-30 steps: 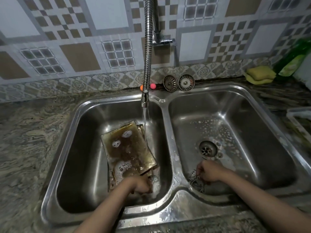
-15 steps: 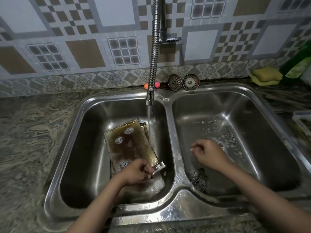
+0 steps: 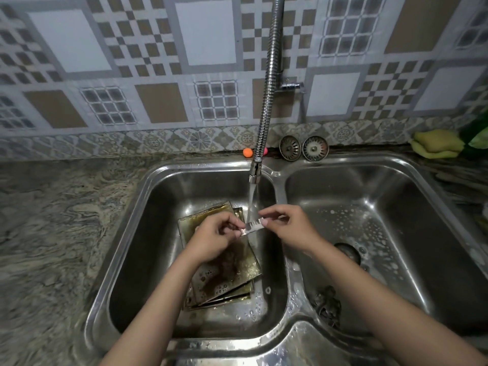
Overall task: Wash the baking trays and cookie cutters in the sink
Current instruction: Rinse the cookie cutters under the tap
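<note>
A: Status on the hands?

B: Both at frame centre, over the left sink basin (image 3: pixel 148 233). Left hand (image 3: pixel 211 237) and right hand (image 3: pixel 287 228) pinch opposite ends of one small metal cookie cutter (image 3: pixel 253 225), fingers curled on it. The two hands are close together with the cutter bridging them.

A: Water?

B: Running. The faucet (image 3: pixel 266 101) hangs down from top centre, and the stream lands right on the cutter.

A: Trays?

B: A stack of baking trays (image 3: pixel 224 281) lies on the floor of the left basin, below the hands, tilted a little against each other. Brown stained surfaces with patches of suds. I can't tell the exact count; at least two edges show.

A: Right basin?

B: Right sink basin (image 3: pixel 396 196) has soap foam scattered around the drain (image 3: pixel 348 252). A dark tangled clump (image 3: pixel 327 305) sits at its lower left corner; too blurred to identify.

A: Anything on the counter?

B: Two round metal strainers (image 3: pixel 303 148) lean against the wall tiles just right of the faucet hose. An orange ball (image 3: pixel 247 152) sits left of the hose. A yellow sponge (image 3: pixel 435 143) is at the right edge, with something green (image 3: pixel 478 138) beside it, cut off by the frame.
</note>
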Tool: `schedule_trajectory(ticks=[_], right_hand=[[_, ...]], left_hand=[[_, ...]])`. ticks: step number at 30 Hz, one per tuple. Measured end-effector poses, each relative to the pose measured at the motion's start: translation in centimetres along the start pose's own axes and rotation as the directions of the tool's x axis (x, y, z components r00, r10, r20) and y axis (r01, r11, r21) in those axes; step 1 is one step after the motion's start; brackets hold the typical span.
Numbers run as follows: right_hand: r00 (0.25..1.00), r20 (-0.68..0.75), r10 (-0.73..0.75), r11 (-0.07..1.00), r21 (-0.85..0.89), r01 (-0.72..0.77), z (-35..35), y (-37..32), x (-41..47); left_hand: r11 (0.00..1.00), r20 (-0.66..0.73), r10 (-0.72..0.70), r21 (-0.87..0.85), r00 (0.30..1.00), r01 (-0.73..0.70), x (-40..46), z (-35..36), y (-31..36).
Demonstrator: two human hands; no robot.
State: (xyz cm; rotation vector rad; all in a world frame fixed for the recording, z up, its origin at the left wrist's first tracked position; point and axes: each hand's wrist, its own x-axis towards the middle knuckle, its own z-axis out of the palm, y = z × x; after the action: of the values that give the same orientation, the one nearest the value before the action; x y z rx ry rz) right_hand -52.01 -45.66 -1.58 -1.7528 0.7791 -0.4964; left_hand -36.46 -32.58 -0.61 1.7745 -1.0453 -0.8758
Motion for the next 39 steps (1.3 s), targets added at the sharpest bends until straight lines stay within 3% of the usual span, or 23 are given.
schedule_trajectory(ticks=[3,9,16,29,39], right_hand=[[1.0,0.002,-0.021,0.995,0.094,0.021,-0.1,-0.3,0.2],[0.992,-0.124,-0.029,0.986,0.16,0.049,0.0,-0.5,0.4],[0.979,-0.201,0.016,0.984,0.175,0.02,0.0,-0.3,0.6],[0.967,-0.244,0.065,0.964,0.266,0.002,-0.7,1.0,0.4],[0.981,-0.193,0.016,0.952,0.302,0.044,0.4,0.5,0.4]], left_hand=[[0.999,-0.104,0.053,-0.004,0.993,-0.053,0.3,0.1,0.2],[0.993,-0.253,0.1,-0.039,0.962,-0.114,1.0,1.0,0.4],[0.986,-0.456,0.006,-0.148,0.89,-0.082,1.1,2.5,0.7],[0.965,-0.482,-0.028,-0.242,0.876,-0.103,1.2,4.6,1.2],[0.939,-0.487,-0.162,-0.343,0.858,-0.017,1.2,3.5,0.1]])
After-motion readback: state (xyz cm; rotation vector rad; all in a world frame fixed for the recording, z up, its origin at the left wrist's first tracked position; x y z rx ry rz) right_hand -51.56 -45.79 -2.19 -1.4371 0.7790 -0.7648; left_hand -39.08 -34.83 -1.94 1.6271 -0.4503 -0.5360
